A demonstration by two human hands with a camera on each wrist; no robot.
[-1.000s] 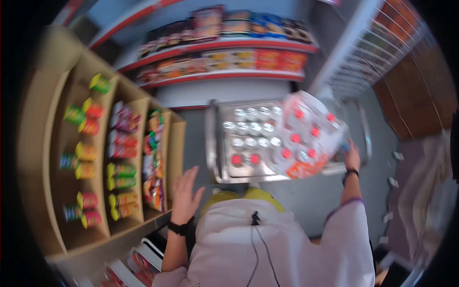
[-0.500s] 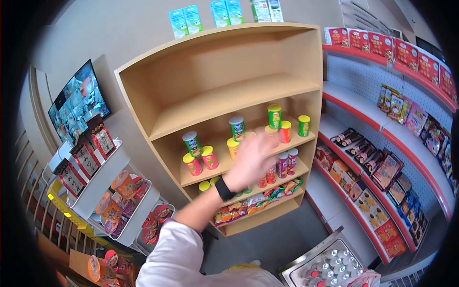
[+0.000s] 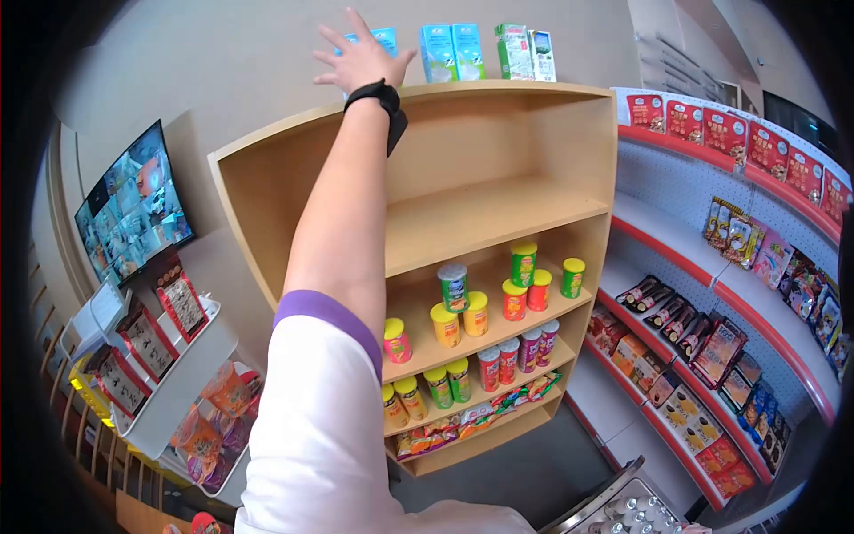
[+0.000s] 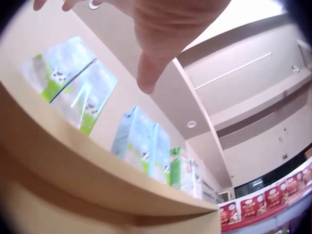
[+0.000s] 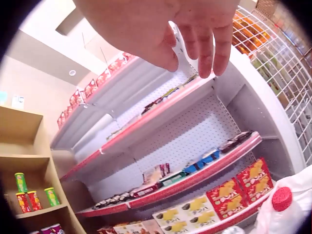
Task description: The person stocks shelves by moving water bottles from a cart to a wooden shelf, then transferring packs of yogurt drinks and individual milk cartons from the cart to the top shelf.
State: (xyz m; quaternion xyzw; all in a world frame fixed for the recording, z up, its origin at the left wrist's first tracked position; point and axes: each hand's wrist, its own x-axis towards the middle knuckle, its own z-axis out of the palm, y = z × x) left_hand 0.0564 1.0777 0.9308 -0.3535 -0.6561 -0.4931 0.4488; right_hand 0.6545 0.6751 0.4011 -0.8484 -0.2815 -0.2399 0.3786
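Note:
My left hand is raised to the wooden shelf's top, fingers spread and holding nothing. It partly covers a pair of light-blue cartons; whether it touches them cannot be told. In the left wrist view, the hand hangs above and beside the cartons, thumb pointing down. A second blue pair and a green-and-white carton stand to the right. My right hand shows only in the right wrist view, empty, with fingers loosely extended, above a red-capped bottle.
Snack cans line the lower wooden shelves. Red-edged racks with packets are on the right, and a metal cart with bottles is at the bottom right. At left are a wall screen and a white rack of snacks.
The view has swung from the bottle cart up to the wooden shelf. My left hand has risen from beside the body, past the cans, to the cartons on top. The right hand has left the head view.

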